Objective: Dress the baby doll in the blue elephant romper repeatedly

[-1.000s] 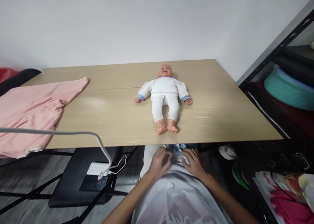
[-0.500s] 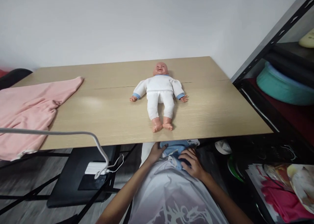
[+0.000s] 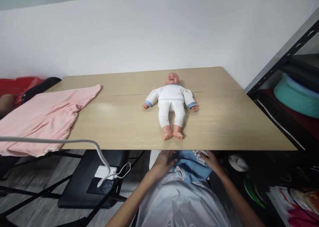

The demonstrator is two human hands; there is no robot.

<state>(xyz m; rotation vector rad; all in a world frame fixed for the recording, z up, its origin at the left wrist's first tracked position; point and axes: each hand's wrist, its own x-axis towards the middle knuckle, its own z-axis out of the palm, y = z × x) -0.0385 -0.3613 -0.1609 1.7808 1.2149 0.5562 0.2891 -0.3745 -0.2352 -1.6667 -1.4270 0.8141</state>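
Note:
A blue cloth garment (image 3: 191,169) with white printed patches lies bunched on my lap, below the table's front edge. My left hand (image 3: 163,162) is closed on its left side, thumb over the fabric; the table edge partly hides the fingers. My right hand (image 3: 210,160) grips its upper right side by a white printed part. On the table (image 3: 119,120) beyond my hands lies a baby doll (image 3: 171,104) on its back, dressed in a white top with blue cuffs and white trousers. Its bare feet point towards me.
A pink cloth (image 3: 52,117) lies over the table's left end. A grey cable (image 3: 74,140) crosses in front of it to a white device (image 3: 106,171) on a black chair (image 3: 74,187). At the right stands a black shelf with a teal basin (image 3: 296,96).
My right hand has shifted right and away from my left hand, and the blue garment is spread wider. The view has tilted up and turned left. The doll lies as before.

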